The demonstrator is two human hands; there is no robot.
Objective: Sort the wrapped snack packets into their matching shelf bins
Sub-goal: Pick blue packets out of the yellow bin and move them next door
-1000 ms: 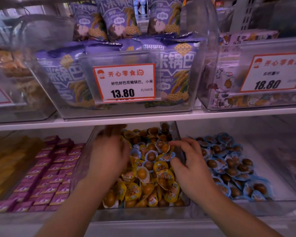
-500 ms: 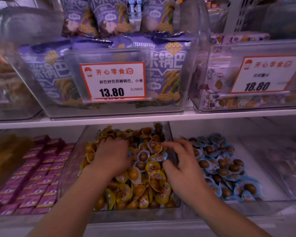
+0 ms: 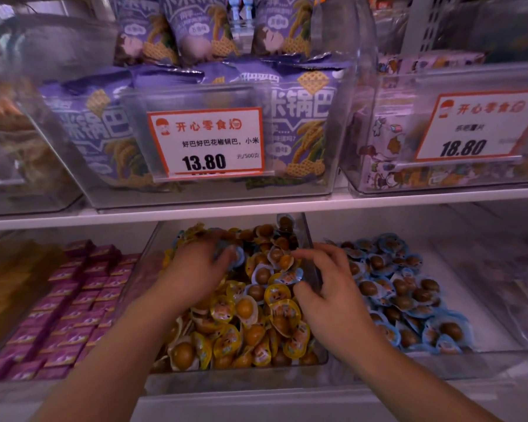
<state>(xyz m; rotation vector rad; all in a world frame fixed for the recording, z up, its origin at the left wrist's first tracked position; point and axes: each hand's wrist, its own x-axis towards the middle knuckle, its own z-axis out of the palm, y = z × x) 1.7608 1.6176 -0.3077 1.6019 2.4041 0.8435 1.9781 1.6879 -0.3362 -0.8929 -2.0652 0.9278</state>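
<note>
Sorting step, seen from above the lower shelf. Both hands work in the middle bin (image 3: 316, 357), a clear tub heaped with yellow-wrapped packets (image 3: 250, 324) among which a few blue-wrapped strays (image 3: 290, 277) lie. The left hand (image 3: 195, 269) rests on the heap at its far left, fingers curled round a bluish wrapper. The right hand (image 3: 333, 287), at the bin's right wall, has curled fingers poised over a stray; whether it yet pinches anything cannot be told. Good practice, by judgement: pinch one wrapper by its flat rim, lift clear of the wall, and drop it in the right bin (image 3: 485, 330), where blue-wrapped packets (image 3: 403, 287) lie. Left, pink boxes (image 3: 73, 296) fill a third bin. On the far, upper shelf (image 3: 256, 210), a tub of purple bags (image 3: 302, 117) carries a price card (image 3: 208, 141).
</note>
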